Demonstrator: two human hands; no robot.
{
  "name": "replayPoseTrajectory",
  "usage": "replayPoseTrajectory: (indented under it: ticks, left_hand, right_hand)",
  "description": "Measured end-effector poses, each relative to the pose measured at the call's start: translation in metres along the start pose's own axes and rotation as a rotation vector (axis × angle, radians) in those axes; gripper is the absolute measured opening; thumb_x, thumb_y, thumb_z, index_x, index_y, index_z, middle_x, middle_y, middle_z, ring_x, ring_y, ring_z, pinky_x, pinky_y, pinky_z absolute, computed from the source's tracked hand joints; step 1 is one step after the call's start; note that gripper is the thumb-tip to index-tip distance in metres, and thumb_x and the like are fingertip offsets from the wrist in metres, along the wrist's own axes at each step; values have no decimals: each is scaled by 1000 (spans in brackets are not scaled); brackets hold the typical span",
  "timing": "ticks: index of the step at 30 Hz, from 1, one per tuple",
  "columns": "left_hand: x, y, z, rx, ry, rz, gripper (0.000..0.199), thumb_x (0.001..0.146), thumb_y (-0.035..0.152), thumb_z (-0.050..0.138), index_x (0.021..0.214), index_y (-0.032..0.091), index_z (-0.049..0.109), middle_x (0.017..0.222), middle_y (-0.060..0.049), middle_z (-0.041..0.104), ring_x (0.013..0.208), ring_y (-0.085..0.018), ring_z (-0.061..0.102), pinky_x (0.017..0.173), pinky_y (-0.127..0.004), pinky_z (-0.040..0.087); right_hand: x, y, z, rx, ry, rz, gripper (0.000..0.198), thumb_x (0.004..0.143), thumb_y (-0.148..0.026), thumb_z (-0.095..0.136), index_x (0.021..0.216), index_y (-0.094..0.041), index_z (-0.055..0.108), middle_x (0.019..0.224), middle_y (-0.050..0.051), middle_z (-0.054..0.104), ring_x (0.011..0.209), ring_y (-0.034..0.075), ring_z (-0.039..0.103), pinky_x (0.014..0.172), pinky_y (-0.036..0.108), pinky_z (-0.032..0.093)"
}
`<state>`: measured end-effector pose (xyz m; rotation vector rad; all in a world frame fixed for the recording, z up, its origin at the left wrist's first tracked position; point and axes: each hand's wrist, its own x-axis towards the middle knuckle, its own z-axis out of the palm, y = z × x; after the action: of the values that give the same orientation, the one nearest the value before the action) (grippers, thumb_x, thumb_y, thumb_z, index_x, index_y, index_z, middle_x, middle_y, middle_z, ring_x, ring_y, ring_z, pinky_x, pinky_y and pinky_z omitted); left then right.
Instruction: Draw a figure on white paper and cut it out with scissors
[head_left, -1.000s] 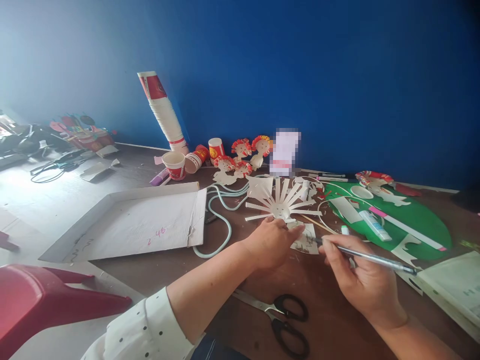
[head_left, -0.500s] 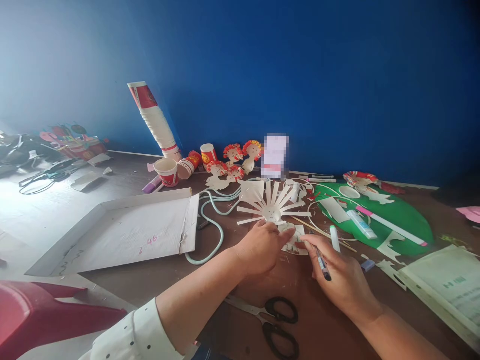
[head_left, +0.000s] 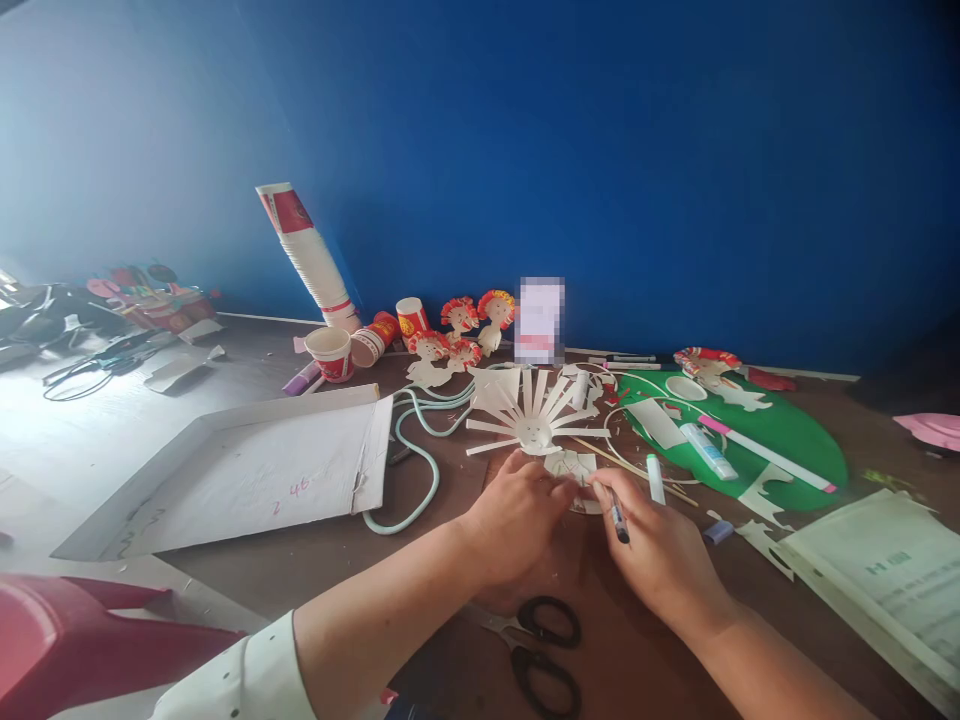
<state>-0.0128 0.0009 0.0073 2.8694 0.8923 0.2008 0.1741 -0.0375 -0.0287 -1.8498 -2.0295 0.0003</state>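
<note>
In my right hand [head_left: 651, 540] is a slim dark-capped marker pen [head_left: 619, 518], its writing end low over a small white paper cutout [head_left: 566, 465] with drawn lines. My left hand [head_left: 517, 512] lies along the left edge of that cutout, fingers stretched and lightly bent, seeming to steady it; some fingertips are hidden. Just beyond stands a cut paper cup [head_left: 535, 432] splayed into white strips, a face drawn in its base. Black-handled scissors [head_left: 546, 622] lie in front of my left forearm. A green-ended marker [head_left: 655, 480] is beside my right hand.
A shallow white box lid [head_left: 247, 480] lies left, near a pale cable [head_left: 435, 470]. Paper cups [head_left: 330, 352] and finished paper figures [head_left: 459, 318] line the blue wall. A green sheet [head_left: 810, 440] holds a glue stick [head_left: 709, 452] and pink-ended marker [head_left: 769, 455]; a booklet [head_left: 885, 560] lies right.
The view has shifted slightly. My right hand with the marker pen has come closer to my left hand over the cutout. My left fingers have drawn in somewhat.
</note>
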Motion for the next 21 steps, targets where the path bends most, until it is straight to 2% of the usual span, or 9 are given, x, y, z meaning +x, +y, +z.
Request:
replayPoseTrajectory:
  ticks: [7,12,14,16,19,21]
  left_hand:
    - [4,15,6,112,-26,-42,53,80,24,47,132,12,39,121,-12,57,108,-24,48,106,-44,19]
    - [-3,23,-9,82,-9,-108,51,82,28,47,131,15,40,126,-11,52,114,-24,44,106,-43,23]
    - [-11,34,-16,82,68,-227,43,85,27,43,126,15,46,125,-12,52,114,-24,42,106,-45,23]
    - [-19,48,-16,47,98,-347,35,87,22,39,120,18,51,115,-9,57,108,-22,46,98,-40,33]
    - [-24,72,-2,7,44,-492,31,87,25,42,114,18,55,105,-9,58,94,-23,51,85,-40,42]
    - [-21,83,11,1,11,-563,35,88,23,39,119,16,53,101,-10,59,90,-24,53,80,-40,44]
  right_hand:
    - [2,2,0,8,5,-16,18,91,-23,41,102,-26,55,72,-2,74,57,20,70,43,26,39]
    - [4,2,-4,42,-27,-18,20,89,-17,42,103,-27,53,77,-2,75,62,21,72,45,26,43]
    - [5,2,-7,99,-47,-21,23,87,-15,42,103,-27,52,85,-3,76,66,20,73,48,26,47]
    - [6,1,-8,140,-73,-6,24,87,-14,41,104,-28,51,90,-5,76,69,19,73,50,26,49]
    - [7,1,-6,136,-93,29,23,87,-14,41,103,-28,50,90,-6,76,70,19,73,49,26,50]
    - [7,1,-3,119,-88,26,23,87,-13,42,104,-28,50,90,-5,77,71,19,73,47,25,49]
